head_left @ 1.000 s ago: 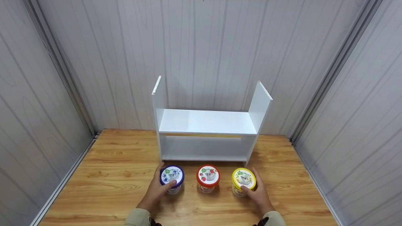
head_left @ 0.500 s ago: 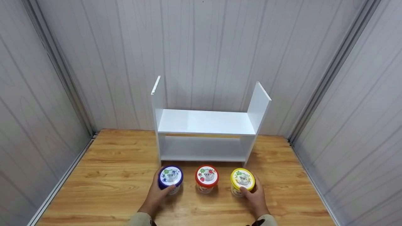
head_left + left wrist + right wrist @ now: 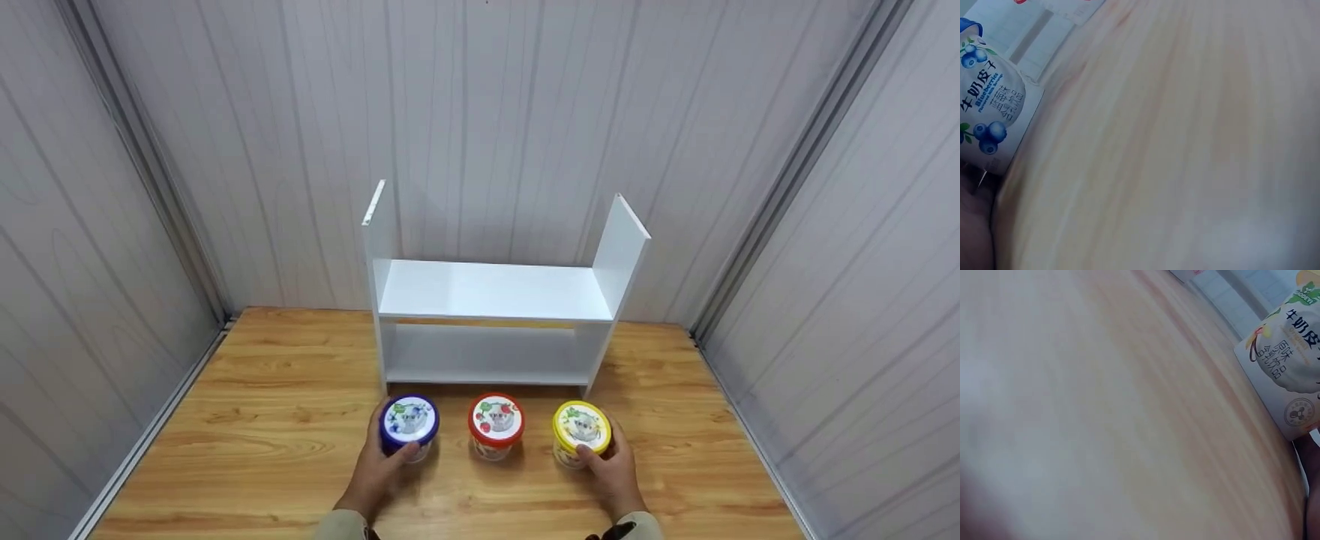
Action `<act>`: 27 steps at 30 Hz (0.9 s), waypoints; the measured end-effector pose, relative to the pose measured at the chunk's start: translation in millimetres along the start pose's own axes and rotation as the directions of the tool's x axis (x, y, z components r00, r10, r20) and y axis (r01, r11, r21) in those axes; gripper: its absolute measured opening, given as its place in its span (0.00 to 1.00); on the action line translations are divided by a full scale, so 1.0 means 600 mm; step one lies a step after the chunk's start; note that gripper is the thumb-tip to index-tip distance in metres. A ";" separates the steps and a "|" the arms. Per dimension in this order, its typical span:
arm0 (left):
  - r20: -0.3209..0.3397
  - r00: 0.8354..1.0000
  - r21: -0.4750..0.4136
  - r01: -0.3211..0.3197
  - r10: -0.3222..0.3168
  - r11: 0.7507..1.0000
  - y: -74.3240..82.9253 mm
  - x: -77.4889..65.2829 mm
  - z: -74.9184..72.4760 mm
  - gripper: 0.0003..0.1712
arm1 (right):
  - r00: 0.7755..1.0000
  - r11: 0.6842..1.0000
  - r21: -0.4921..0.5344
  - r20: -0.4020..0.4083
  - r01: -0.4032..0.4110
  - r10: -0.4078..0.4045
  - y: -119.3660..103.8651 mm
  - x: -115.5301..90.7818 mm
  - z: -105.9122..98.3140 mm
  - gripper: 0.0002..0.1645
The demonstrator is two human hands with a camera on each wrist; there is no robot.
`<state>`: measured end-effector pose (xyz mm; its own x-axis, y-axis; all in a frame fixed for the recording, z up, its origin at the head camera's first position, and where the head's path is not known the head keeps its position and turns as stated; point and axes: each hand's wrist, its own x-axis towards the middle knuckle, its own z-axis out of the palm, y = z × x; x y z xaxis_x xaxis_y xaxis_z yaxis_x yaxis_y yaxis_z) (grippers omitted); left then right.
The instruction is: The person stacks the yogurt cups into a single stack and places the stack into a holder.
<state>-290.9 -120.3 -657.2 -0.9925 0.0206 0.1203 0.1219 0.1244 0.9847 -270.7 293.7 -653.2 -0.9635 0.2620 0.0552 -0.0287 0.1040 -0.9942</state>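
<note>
Three lidded tubs stand upright in a row on the wooden table. My left hand (image 3: 376, 465) grips the blue-lidded tub (image 3: 409, 420), its thumb at the near side and its fingers round the left. Blueberries are printed on this tub's wall (image 3: 988, 107) in the left wrist view. At the right, the yellow-lidded tub (image 3: 581, 427) is held by my right hand (image 3: 615, 469), thumb in front and fingers curled along its far right side. Between them the red-lidded tub (image 3: 496, 418) stands untouched. Most fingers are hidden behind the tubs.
Just behind the tubs stands a white two-tier shelf (image 3: 495, 292) with tall side panels. The wooden table (image 3: 262, 420) extends to both sides. Pale panelled walls (image 3: 495, 112) enclose the back and sides.
My left thumb has slid from the top of the blue lid down to its near edge. Both hands stay at their tubs, and the tubs stand where they were.
</note>
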 end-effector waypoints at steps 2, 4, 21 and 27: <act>-0.004 1.000 0.000 0.005 -0.005 1.000 -0.001 -0.002 0.001 0.59 | 1.000 1.000 -0.006 0.001 -0.013 0.013 -0.001 0.000 -0.002 0.56; -0.012 1.000 0.001 0.013 -0.013 1.000 -0.001 -0.004 0.001 0.59 | 1.000 0.999 -0.022 0.001 -0.026 0.026 -0.003 0.001 -0.003 0.57; -0.032 0.997 0.061 -0.073 0.075 0.995 -0.012 -0.008 0.003 0.56 | 0.997 0.997 -0.029 0.022 0.070 -0.069 -0.013 0.004 0.003 0.52; -0.030 0.989 0.054 -0.141 0.142 0.989 -0.018 -0.011 0.004 0.52 | 0.996 0.996 -0.018 0.025 0.083 -0.083 -0.031 0.007 0.009 0.52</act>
<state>-285.8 -119.6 -669.0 -0.9648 0.0084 0.2629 0.2603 0.1738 0.9497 -275.8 287.6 -634.8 -0.9642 0.2283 0.1347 -0.1037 0.1428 -0.9843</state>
